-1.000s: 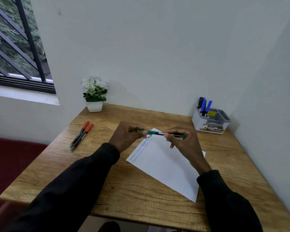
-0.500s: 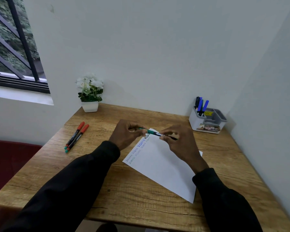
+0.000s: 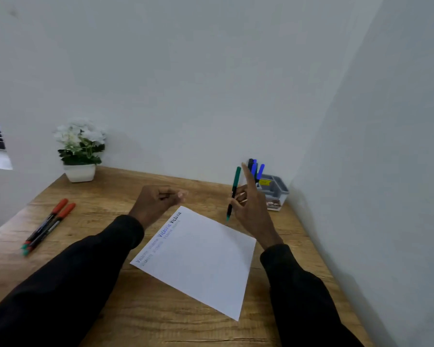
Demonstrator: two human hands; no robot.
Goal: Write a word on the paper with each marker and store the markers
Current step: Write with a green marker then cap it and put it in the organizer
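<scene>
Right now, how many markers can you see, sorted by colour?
Red-capped markers: 2
Green marker: 1
Blue markers: 2
Black marker: 1
Total: 6

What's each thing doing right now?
Green marker: capped, tilted, held in right hand.
Left hand: curled, holding nothing seen.
Red markers: capped, lying together on desk.
Paper: flat, words along one edge.
Blue markers: standing in holder.
</scene>
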